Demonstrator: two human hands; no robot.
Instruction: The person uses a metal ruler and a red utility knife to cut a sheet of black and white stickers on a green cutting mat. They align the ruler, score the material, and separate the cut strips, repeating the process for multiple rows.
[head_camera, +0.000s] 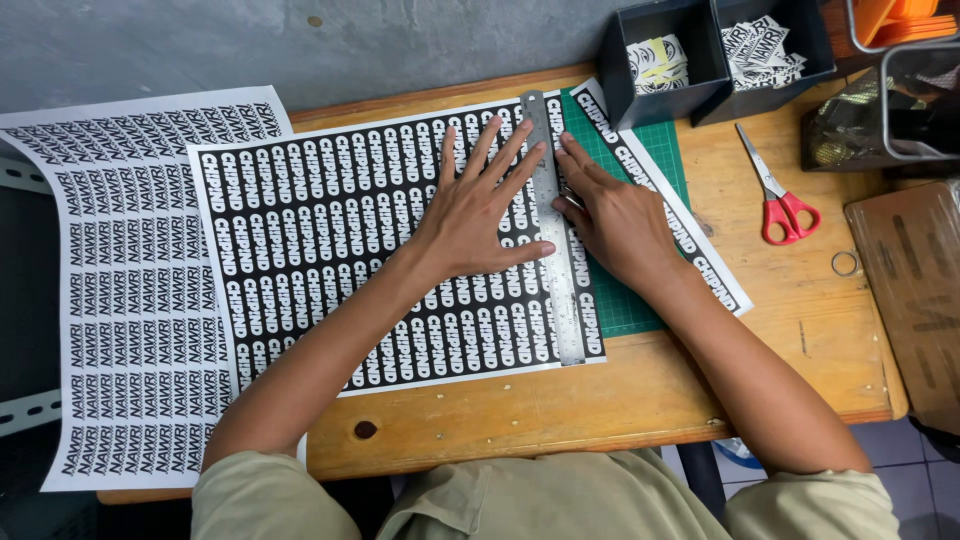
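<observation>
Hands work at a wooden table (760, 350), seen from above. The left hand (478, 215) lies flat and spread, fingers fanned, pressing down on a black sheet (330, 240) printed with rows of white labels; its fingertips reach the left edge of a steel ruler (553, 225). The ruler lies lengthwise along the sheet's right side, running from the far edge toward the person. The right hand (615, 215) rests just right of the ruler, fingers curled inward against its edge; whether it grips a tool cannot be told, since the fingers hide whatever is under them. The sheet sits partly on a green mat (640, 300), and a cut strip (665, 195) of the same labels lies slanted on the mat, to the right of that hand.

A white sheet (110, 300) with rows of black labels lies at the left, tucked under the black one and hanging past the table edge. Red scissors (780, 200) lie well to the right, closed, with a small ring (845, 263) nearby. Two dark bins (715, 55) at the far edge hold cut labels.
</observation>
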